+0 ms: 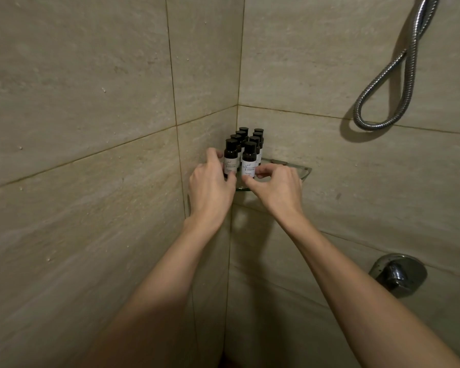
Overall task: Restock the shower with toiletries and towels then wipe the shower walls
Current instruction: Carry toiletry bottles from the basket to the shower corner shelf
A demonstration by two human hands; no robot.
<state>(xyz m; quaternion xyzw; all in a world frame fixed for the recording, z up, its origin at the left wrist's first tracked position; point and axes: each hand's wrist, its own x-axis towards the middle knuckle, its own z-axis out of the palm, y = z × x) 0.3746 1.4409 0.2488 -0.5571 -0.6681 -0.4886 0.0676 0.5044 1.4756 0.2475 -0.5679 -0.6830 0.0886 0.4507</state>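
- Both bare forearms reached up and forward from the bottom of the view, converging on a glass corner shelf (pixel 304 173) fixed where two tiled walls (pixel 77 128) met.
- The left hand (pixel 211 185) was raised with its back toward the camera, wrist straight, fingers curled around the front left bottle (pixel 230 157); the thumb pressed the bottle's near side low down and the fingertips wrapped behind it on the wall side.
- The right hand (pixel 275 185) was turned palm down, knuckles up, with thumb and forefinger pinched at the base of the front right bottle (pixel 249 159); the other fingers were loosely bent over the shelf's edge.
- Whether either bottle was lifted or stood on the glass could not be told.
- The small dark bottles (pixel 246 139), black-capped and white-labelled, stood upright in two close rows running back into the corner, touching or nearly so.
- A metal shower hose (pixel 383 83) hung in a loop on the right wall, well apart from the shelf, and a chrome tap (pixel 397 274) sat lower on the same wall.
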